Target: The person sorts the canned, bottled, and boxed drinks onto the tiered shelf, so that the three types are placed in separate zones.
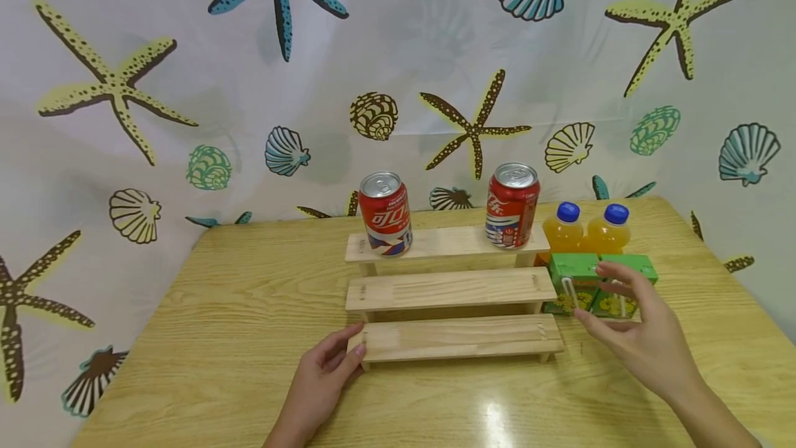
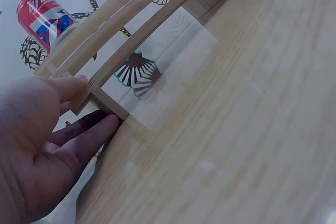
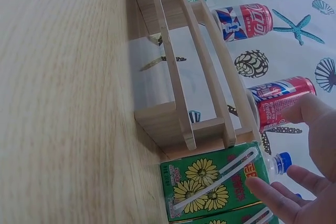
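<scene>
A three-step wooden rack (image 1: 454,337) stands on the table, with two red cola cans, a left can (image 1: 385,216) and a right can (image 1: 511,209), upright on its top step. At the left end of the lowest step, my left hand (image 1: 322,375) pinches the board, thumb on top and fingers beneath it in the left wrist view. My right hand (image 1: 649,334) hovers by two green drink cartons (image 3: 212,182) on the rack's right, fingers spread and thumb apart, holding nothing. White straws are fixed to the carton fronts.
Behind the cartons stand two bottles of orange drink with blue caps, a left bottle (image 1: 564,227) and a right bottle (image 1: 609,230). A white cloth (image 1: 323,102) printed with starfish and shells hangs behind the wooden table (image 1: 249,282).
</scene>
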A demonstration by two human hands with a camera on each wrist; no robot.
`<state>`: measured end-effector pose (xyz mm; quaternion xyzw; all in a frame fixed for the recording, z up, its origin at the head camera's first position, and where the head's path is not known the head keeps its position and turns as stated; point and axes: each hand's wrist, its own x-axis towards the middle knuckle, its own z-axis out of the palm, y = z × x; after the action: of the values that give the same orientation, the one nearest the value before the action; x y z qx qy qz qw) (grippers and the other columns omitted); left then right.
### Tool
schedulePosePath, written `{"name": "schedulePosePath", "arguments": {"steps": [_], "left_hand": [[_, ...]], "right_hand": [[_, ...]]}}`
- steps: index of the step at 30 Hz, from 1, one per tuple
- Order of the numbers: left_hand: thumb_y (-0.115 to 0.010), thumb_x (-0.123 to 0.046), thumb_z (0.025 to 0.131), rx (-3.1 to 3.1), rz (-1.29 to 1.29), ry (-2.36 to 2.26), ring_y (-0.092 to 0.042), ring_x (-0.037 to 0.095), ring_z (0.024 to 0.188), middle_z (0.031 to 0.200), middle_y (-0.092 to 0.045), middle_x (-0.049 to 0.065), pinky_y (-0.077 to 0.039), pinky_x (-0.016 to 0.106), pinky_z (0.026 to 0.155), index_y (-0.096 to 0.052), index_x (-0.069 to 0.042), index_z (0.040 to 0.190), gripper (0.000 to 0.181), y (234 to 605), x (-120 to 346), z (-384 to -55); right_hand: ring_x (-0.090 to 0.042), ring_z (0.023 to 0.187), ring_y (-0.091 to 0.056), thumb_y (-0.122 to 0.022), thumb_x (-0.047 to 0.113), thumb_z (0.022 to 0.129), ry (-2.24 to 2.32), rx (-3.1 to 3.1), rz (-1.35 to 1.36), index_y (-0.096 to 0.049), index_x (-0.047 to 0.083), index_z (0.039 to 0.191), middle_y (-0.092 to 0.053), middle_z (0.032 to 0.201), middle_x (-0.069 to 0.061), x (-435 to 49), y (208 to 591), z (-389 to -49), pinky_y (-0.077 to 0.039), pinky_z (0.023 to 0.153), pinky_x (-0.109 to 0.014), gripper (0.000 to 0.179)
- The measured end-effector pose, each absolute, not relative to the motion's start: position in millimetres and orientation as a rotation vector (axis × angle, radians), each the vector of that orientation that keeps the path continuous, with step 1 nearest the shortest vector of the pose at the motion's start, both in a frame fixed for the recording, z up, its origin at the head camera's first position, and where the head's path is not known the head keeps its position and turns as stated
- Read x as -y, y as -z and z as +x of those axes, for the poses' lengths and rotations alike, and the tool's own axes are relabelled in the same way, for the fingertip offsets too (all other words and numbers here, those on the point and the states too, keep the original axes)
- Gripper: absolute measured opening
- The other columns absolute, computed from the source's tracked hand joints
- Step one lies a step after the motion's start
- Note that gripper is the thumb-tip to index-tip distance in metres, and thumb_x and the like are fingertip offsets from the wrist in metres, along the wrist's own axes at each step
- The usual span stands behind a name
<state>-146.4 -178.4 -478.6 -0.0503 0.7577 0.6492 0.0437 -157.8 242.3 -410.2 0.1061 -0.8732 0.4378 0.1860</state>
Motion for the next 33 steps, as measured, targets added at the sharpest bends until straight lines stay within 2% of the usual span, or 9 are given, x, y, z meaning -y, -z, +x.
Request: {"name": "schedulePosePath", "arguments": {"steps": [25, 33], "left_hand": [[-0.07, -0.031, 0.095, -2.28, -0.162, -2.006, -0.059, 0.03, 0.127, 0.142, -0.055, 0.018, -0.06, 0.025, 0.09, -0.059, -0.016, 0.14, 0.048, 479, 179, -146], [-0.07, -0.029, 0.095, -2.282, -0.168, -2.01, -0.06, 0.029, 0.125, 0.14, -0.056, 0.019, -0.06, 0.025, 0.09, -0.059, -0.015, 0.139, 0.047, 478, 178, -146]], "right_hand": [[0.019, 0.108, -0.043, -0.084, 0.008, 0.081, -1.177, 2.476, 0.22, -0.047, 0.008, 0.144, -0.057, 0.13, -0.014, -259, 419, -153, -0.057, 0.06, -0.012, 0.073], [0.019, 0.107, -0.045, -0.084, 0.002, 0.079, -1.164, 2.446, 0.226, -0.047, 0.008, 0.144, -0.057, 0.125, -0.012, -262, 424, -152, -0.058, 0.057, -0.013, 0.075]]}}
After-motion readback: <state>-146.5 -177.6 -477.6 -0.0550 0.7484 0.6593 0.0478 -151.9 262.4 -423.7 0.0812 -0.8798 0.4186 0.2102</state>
